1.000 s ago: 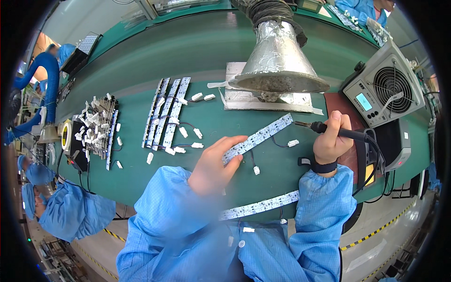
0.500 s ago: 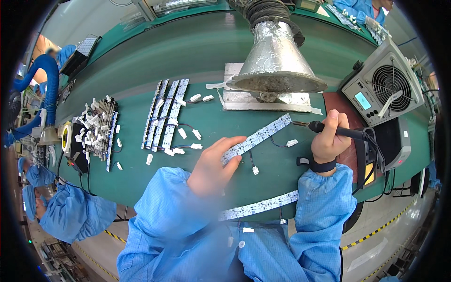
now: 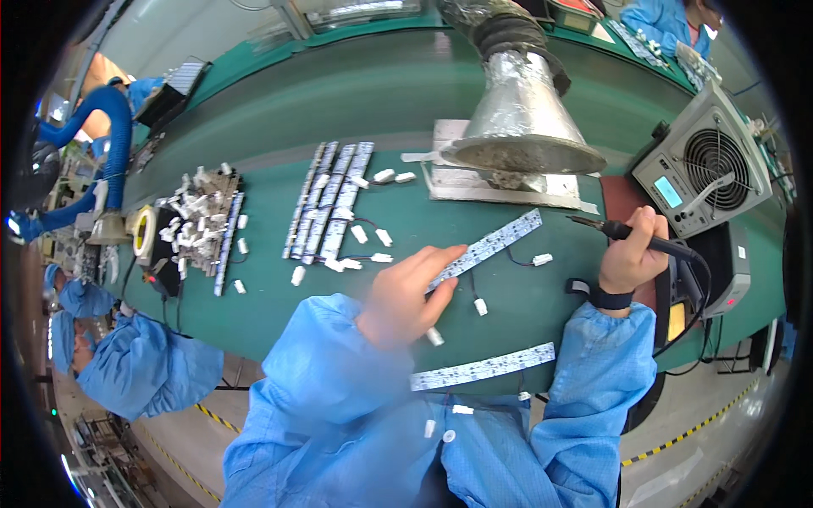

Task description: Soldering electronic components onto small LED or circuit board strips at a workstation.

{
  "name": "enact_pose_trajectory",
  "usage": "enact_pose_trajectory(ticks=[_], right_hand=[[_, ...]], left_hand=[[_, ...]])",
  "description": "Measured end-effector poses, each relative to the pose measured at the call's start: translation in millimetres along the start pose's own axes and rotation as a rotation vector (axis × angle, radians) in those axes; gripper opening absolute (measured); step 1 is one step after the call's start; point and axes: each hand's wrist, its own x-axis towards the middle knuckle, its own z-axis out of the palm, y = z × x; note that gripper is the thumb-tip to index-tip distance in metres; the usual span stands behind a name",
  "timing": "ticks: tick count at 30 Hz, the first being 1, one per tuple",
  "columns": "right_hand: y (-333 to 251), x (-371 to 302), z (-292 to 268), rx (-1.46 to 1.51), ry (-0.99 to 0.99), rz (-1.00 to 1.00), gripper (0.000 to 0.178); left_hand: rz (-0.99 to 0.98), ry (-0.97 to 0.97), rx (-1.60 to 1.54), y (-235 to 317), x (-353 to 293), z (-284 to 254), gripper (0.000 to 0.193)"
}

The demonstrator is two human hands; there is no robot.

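Observation:
My left hand (image 3: 413, 294) pinches the near end of a white circuit board strip (image 3: 495, 244), which slants up to the right above the green mat. Thin wires with white connectors (image 3: 542, 259) hang from the strip. In my right hand (image 3: 633, 258) is a soldering iron (image 3: 616, 229). Its tip points left, a short gap away from the strip's far end. A dark strap (image 3: 611, 299) circles my right wrist. Close to my body, a second board strip (image 3: 487, 367) lies along the table's front edge.
Several board strips (image 3: 345, 199) lie side by side at left centre, beside a pile of strips with white connectors (image 3: 203, 216). A metal fume hood (image 3: 529, 118) hangs at the back. A grey fan unit (image 3: 703, 165) and a soldering station (image 3: 720, 262) stand at right. Co-workers sit nearby.
The soldering iron's tip has drawn away to the right from the strip's far end. My left hand still holds the strip. The whole view has shifted slightly.

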Motion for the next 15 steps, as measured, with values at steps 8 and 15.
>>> enact_pose_trajectory(ticks=[8,15], right_hand=[[4.8,2.1,-6.1,0.026,-0.033,0.007,0.034],[2.8,-1.8,-0.8,0.047,-0.059,0.015,0.036]], left_hand=[[-0.095,0.078,-0.146,-5.9,-37.0,-26.0,0.038],[-0.317,0.622,-0.494,6.8,-79.9,-70.9,0.046]])
